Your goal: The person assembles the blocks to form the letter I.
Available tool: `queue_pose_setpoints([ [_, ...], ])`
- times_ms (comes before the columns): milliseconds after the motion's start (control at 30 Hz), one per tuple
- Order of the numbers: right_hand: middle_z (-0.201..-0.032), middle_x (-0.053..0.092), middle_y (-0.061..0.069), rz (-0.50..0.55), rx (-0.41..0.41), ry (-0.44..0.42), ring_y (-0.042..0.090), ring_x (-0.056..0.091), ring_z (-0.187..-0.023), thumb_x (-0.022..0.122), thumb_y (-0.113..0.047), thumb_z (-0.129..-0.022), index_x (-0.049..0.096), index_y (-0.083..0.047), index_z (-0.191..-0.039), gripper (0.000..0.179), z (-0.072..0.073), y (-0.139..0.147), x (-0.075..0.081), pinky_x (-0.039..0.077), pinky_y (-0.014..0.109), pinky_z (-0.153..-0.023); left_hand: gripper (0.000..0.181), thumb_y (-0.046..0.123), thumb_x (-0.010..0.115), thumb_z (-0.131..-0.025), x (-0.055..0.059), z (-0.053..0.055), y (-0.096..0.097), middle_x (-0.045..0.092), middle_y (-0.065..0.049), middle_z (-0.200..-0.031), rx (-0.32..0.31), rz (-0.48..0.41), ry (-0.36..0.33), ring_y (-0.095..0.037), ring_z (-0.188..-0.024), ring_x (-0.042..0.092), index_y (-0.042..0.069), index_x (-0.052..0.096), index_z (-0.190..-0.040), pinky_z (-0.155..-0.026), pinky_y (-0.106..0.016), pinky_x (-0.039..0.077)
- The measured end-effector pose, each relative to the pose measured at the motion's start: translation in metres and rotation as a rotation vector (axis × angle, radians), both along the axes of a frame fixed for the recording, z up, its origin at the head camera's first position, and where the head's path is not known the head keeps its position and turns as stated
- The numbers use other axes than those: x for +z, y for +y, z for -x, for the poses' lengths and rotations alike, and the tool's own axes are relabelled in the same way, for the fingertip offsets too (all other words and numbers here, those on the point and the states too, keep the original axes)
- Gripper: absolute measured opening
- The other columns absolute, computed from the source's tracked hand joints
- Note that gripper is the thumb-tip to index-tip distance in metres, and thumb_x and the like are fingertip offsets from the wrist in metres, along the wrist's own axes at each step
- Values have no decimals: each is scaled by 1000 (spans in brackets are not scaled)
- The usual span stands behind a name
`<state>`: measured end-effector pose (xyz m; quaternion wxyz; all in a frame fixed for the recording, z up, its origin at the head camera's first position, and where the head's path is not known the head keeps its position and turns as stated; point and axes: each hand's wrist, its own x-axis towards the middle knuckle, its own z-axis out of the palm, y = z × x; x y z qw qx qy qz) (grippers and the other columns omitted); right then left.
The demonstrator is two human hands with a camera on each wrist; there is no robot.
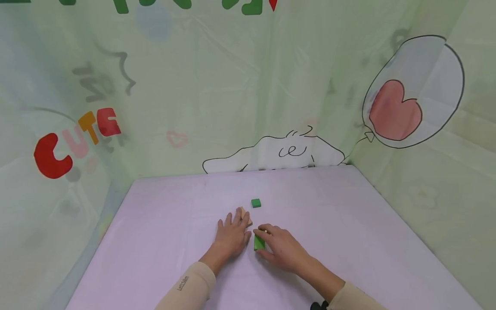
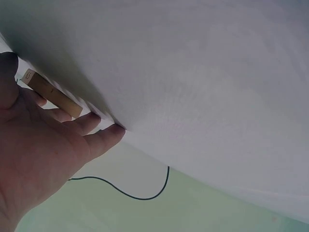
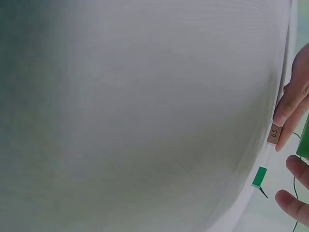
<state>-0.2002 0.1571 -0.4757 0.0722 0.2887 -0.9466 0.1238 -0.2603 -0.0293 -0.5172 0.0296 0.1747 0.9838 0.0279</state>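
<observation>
My left hand [image 1: 232,237] lies over the table with its fingers spread and nearly straight, index fingertip on a light wooden block [image 1: 246,217]. In the left wrist view the wooden block [image 2: 53,93] shows behind the fingers of the left hand [image 2: 48,140]. Between thumb and fingers, my right hand [image 1: 283,249] holds a green rectangular block [image 1: 259,242], just right of the left thumb. The right wrist view shows only part of this green block [image 3: 304,141] at its edge. Beyond both hands sits a smaller green block [image 1: 256,203], touched by neither.
The blocks lie on a pale lilac tabletop [image 1: 174,206]. A printed, light green curtain [image 1: 217,86] encloses the table's back and sides. Near the right sleeve is a small black object [image 1: 319,306] at the bottom edge. A dark cord [image 2: 140,197] hangs in the left wrist view.
</observation>
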Motion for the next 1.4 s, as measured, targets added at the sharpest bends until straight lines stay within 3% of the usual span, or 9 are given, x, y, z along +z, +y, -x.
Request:
queue_pose_setpoints([
  [600, -135, 64, 6, -21, 74, -34, 22, 67, -112, 76, -33, -94, 63, -11, -141, 54, -6, 3, -4, 57, 44, -93, 64, 48, 42, -109, 0, -3, 0, 24, -11, -172, -11, -19, -6, -39, -153, 33, 20, 27, -165, -118, -64, 33],
  [967, -134, 65, 8, -57, 133, -21, 20, 67, -109, 78, -30, -92, 66, -11, -138, 52, -5, 3, -7, 58, 40, -91, 66, 51, 39, -109, 1, -1, -1, 21, -11, -173, -9, 15, -5, -39, -154, 32, 21, 23, -166, -119, -63, 32],
  [1400, -133, 66, 7, -101, 132, -75, 21, 68, -111, 80, -31, -90, 67, -12, -135, 50, -6, 1, -11, 58, 39, -92, 66, 49, 40, -109, -5, 1, -1, 22, -10, -172, -3, -15, 15, -39, -154, 32, 22, 24, -166, -118, -64, 32],
])
